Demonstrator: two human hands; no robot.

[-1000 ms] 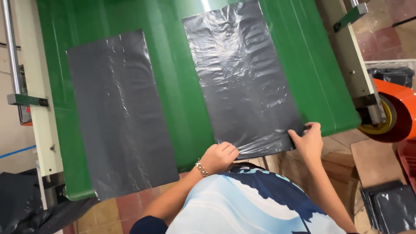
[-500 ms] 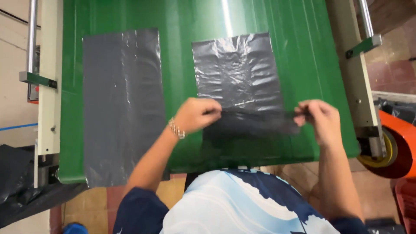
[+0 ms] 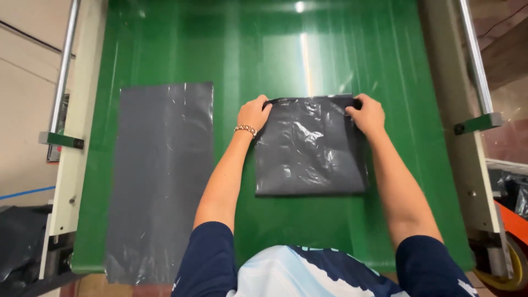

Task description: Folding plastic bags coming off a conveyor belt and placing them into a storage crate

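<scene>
Folded bag: dark grey, crinkled plastic bag (image 3: 311, 148), doubled over into a near square, lying flat right of the belt's middle, its fold line toward the near edge.
Left hand: left hand (image 3: 254, 113), fingers curled shut on the folded bag's far left corner; beaded bracelet (image 3: 246, 130) at the wrist.
Right hand: right hand (image 3: 367, 114), fingers pinched on the far right corner.
Surface: glossy green conveyor belt (image 3: 236, 49), streaked with light reflections, running away from the person.
Flat bag: long grey plastic sheet-like bag (image 3: 162, 176), unfolded, along the belt's left edge, reaching its near edge, well apart from the folded bag.
Edges: cream side frames with metal rails (image 3: 61, 82) flank both belt sides.
Open room: bare belt beyond both bags toward the far edge.
</scene>
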